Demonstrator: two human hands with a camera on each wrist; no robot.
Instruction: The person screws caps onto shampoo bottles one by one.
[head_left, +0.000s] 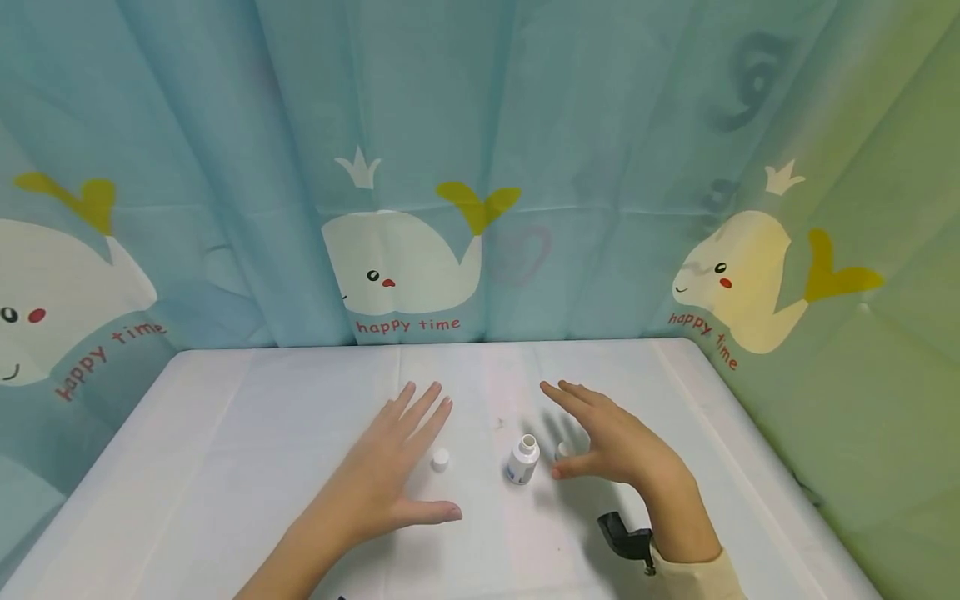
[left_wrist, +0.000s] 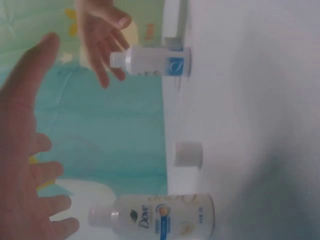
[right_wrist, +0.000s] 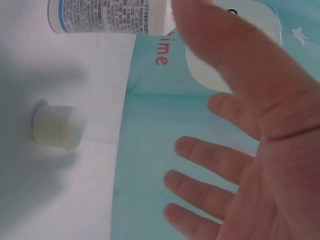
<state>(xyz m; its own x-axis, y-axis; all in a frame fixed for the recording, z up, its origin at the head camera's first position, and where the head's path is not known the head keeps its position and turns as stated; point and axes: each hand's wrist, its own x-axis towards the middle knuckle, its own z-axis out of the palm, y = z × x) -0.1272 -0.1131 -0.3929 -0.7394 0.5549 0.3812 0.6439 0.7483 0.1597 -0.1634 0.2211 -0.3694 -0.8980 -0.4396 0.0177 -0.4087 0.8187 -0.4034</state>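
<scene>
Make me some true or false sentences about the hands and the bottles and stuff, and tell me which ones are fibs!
1. The left hand has its thumb held away from its fingers. True.
2. The right hand is holding a cap. False: it holds nothing.
3. The small bottle between the hands stands upright with no cap on. True.
4. The Dove bottle is lying on its side. False: it stands upright; the left wrist picture is just turned sideways.
5. A white cap near the left hand sits on the table. True.
6. The curtain shows only cats. False: it shows whales.
</scene>
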